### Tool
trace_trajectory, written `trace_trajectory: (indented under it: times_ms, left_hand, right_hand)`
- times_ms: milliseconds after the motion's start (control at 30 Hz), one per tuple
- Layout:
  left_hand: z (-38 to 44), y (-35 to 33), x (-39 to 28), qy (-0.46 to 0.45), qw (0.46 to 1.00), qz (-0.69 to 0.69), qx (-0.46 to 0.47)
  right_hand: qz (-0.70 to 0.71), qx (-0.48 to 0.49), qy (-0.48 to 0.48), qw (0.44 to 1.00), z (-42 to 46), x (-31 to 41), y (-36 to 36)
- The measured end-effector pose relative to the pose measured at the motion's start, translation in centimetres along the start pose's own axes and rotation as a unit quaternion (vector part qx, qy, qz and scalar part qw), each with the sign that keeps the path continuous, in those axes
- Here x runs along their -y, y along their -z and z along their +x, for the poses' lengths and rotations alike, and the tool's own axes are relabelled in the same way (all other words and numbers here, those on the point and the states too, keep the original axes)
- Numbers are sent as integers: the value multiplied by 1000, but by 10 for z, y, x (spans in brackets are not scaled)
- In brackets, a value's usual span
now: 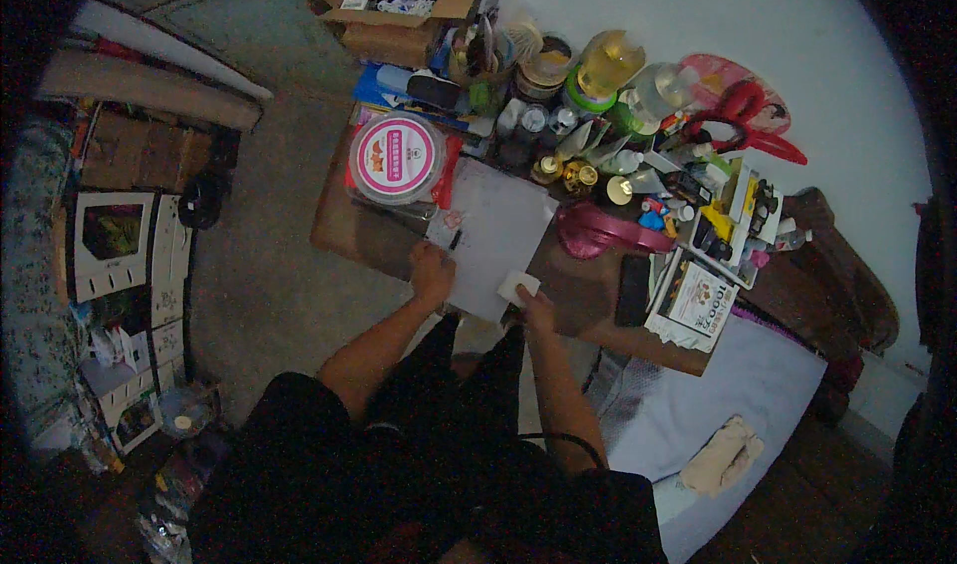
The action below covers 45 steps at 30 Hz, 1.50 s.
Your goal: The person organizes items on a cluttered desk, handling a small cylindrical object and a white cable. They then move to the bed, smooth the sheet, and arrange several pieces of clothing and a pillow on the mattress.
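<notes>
On the brown tabletop in front of me lies a large pale sheet (pixel 497 227). My left hand (pixel 432 274) rests at the sheet's left edge, its fingers bent; whether it holds anything cannot be told. A small dark object (pixel 454 241) lies just beyond its fingers, beside a small patterned piece (pixel 442 224). In my right hand (pixel 537 308) is a small white square piece (pixel 517 287), pinched between thumb and fingers over the sheet's near right corner. A round clear tub with a pink-ringed lid (pixel 396 157) stands past my left hand.
Bottles, jars and tubes crowd the table's far side, with a shiny pink band (pixel 598 233) before them. A dark phone-like slab (pixel 633 290) and a printed booklet (pixel 695 302) lie to the right. An open cardboard box (pixel 389 33) stands at the back left.
</notes>
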<state>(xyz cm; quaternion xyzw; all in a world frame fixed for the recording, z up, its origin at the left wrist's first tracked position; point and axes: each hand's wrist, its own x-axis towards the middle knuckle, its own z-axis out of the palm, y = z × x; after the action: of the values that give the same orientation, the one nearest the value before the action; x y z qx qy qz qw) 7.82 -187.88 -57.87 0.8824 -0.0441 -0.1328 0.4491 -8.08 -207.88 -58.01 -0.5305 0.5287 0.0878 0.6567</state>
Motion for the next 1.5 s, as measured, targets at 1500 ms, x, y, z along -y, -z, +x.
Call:
trace_trajectory:
  times_ms: [1500]
  left_hand:
    - [41,-19,-104,-80,989,74,96]
  right_hand:
    - [81,-91,264,957,72,-19,26]
